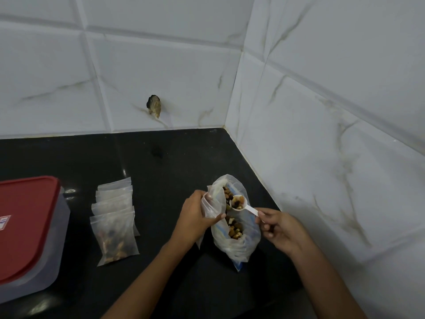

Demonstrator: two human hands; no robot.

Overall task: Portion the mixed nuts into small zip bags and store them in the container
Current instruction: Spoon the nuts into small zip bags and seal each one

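Note:
A large clear bag of mixed nuts [236, 240] lies open on the black counter. My left hand [195, 215] grips a small zip bag [212, 207] at the big bag's left edge. My right hand [279, 226] pinches the handle of a white scoop [240, 203], which is full of nuts and hovers over the big bag's mouth. A row of small zip bags [115, 210] lies to the left; the nearest one [115, 240] holds nuts. The container [57, 238] with a red lid [25, 224] stands closed at the far left.
The black counter [161, 169] ends at white tiled walls behind and on the right, which meet in a corner. A dark hole with debris [154, 107] marks the back wall.

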